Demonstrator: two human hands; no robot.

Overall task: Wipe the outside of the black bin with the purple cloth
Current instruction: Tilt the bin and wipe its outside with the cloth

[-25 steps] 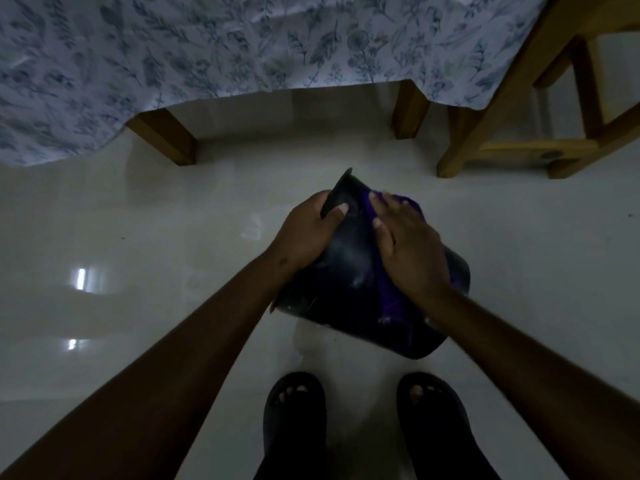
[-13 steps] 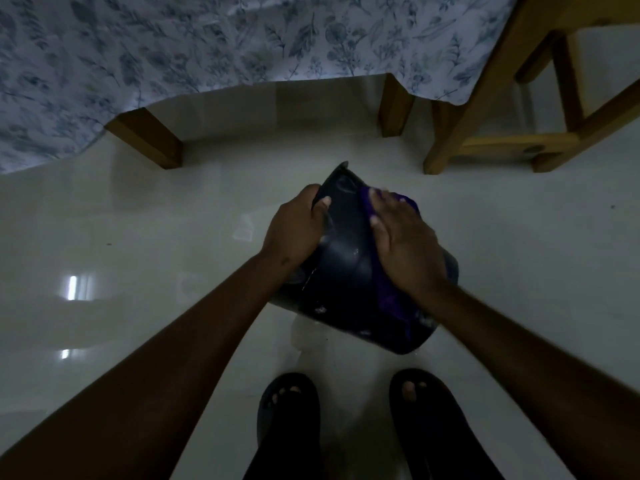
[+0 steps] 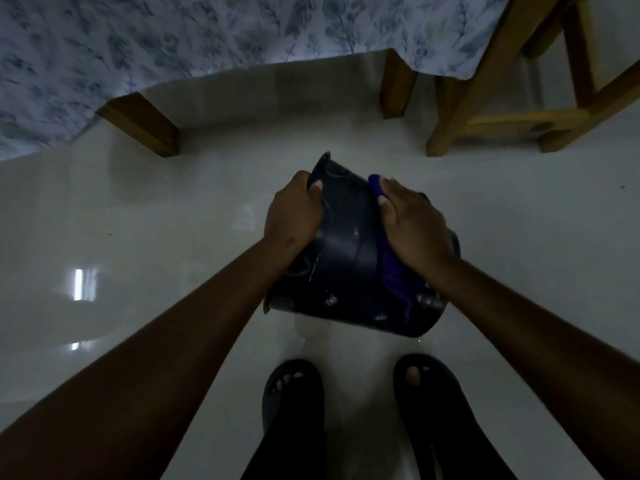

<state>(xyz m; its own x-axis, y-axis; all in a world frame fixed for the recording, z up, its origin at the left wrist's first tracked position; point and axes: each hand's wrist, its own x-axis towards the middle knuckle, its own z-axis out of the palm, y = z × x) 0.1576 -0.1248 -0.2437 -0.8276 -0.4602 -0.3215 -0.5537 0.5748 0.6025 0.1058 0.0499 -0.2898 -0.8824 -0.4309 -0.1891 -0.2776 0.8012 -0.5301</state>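
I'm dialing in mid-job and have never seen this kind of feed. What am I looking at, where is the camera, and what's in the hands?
No machine here: a person wears one wide-angle camera on the head, looking down at bare arms and sandalled feet. The left hand grips the rim of a tilted black bin held above a pale glossy floor. The right hand presses a purple cloth against the bin's outside. Beyond are wooden table legs under a floral tablecloth and a wooden chair frame.
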